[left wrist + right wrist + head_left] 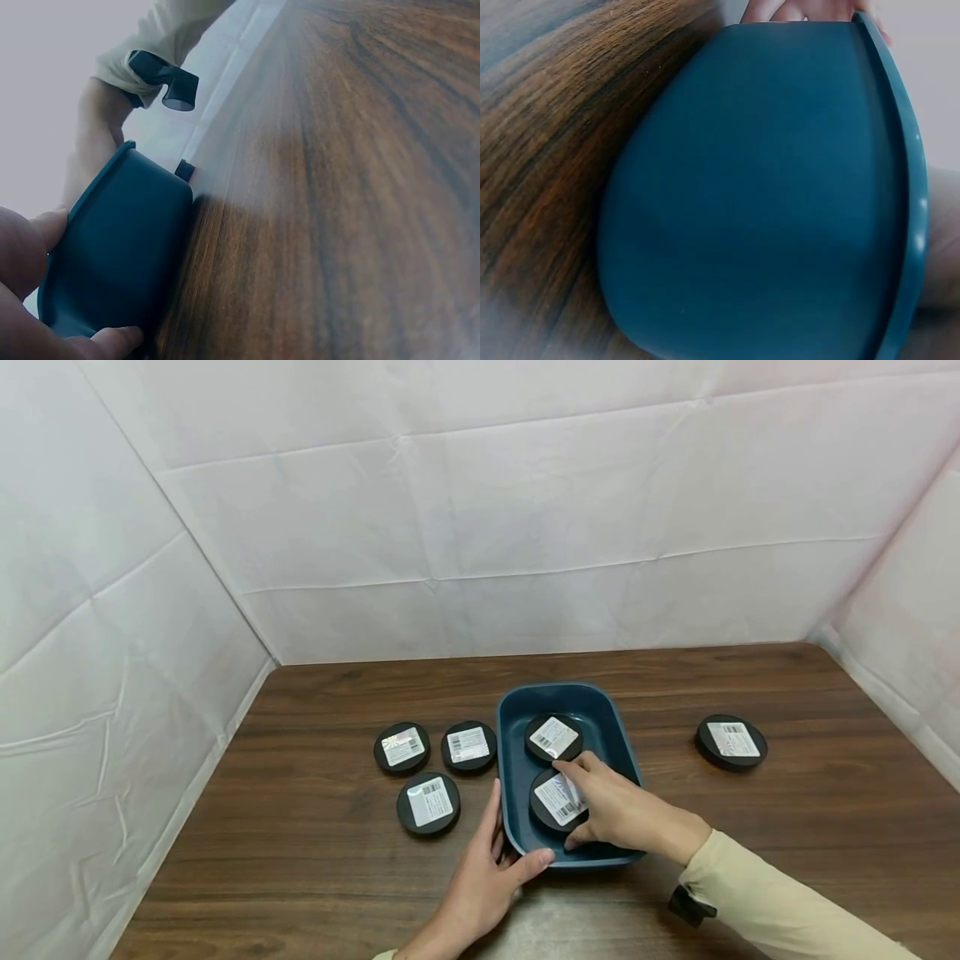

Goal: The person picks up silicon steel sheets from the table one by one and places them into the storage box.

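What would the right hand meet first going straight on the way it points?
The right hand would probably meet the blue tray's left wall, the gripped disc going along; it might brush the farther disc first, as depth is unclear.

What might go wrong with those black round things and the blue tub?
Maybe the front disc could slip, because the right hand has only its fingertips around it. It might also bump the back disc, which sits close by in the same blue tub. And if the left hand, holding the tub's near-left corner, pushes outward, the tub might knock the loose disc beside it.
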Demonstrator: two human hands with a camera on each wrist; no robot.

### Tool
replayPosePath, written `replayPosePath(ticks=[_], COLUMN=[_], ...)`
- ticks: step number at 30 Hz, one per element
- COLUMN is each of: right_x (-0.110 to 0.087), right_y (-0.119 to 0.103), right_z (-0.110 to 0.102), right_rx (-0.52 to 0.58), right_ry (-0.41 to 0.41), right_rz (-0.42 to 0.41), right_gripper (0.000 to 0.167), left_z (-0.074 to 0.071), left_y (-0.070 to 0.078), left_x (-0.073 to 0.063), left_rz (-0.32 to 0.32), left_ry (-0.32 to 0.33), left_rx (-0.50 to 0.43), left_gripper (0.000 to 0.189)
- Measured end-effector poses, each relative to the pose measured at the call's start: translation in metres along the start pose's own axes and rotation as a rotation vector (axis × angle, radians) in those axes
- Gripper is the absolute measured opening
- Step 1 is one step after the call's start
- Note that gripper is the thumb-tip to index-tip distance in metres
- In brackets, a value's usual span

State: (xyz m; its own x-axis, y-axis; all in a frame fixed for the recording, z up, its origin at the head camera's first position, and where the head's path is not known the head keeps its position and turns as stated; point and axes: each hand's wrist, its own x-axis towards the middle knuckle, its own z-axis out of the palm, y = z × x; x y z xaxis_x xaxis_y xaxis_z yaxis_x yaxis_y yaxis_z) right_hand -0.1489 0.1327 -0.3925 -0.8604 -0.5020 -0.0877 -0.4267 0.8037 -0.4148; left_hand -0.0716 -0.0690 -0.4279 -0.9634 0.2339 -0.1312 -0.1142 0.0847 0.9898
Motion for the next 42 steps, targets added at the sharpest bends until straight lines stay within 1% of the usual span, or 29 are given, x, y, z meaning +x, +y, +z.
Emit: replayPosePath(ticks=[4,12,15,26,33,42], right_x=[0.0006,0.0071,0.0069,0.002,0.0004,-0.0021], right_y=[0.0015,-0.0009,-0.0021,-0.0008,-0.0017,-0.0015], right_z=[0.0005,0.0003,0.0012,0.003,0.0017,0.0029], right_rx=[-0.007,-0.007,-0.014,-0.019,-0.032,-0.034], right_ry=[-0.002,-0.026,-0.027,-0.023,-0.024,-0.034], right_rz=[-0.012,-0.052,-0.056,-0.03,-0.025,0.009], right_gripper=[0.097,0.097,0.098,0.099,0.101,0.101], left_z=[0.0006,-0.0029,-0.0032,-0.0004,-0.0003,0.0007], left_y=[-0.0001,-0.0002,0.0001,0.0007,0.0013,0.0013], left_x=[-0.0009,-0.0003,-0.002,-0.0021,-0.0016,-0.001], left_rz=[0.019,0.015,0.011,0.019,0.008,-0.009], left_ry=[-0.008,-0.005,-0.008,-0.011,-0.02,-0.025], left_rx=[-0.013,-0.108,-0.112,-0.057,-0.092,-0.09], left_gripper=[0.103,0.105,0.105,0.104,0.104,0.103])
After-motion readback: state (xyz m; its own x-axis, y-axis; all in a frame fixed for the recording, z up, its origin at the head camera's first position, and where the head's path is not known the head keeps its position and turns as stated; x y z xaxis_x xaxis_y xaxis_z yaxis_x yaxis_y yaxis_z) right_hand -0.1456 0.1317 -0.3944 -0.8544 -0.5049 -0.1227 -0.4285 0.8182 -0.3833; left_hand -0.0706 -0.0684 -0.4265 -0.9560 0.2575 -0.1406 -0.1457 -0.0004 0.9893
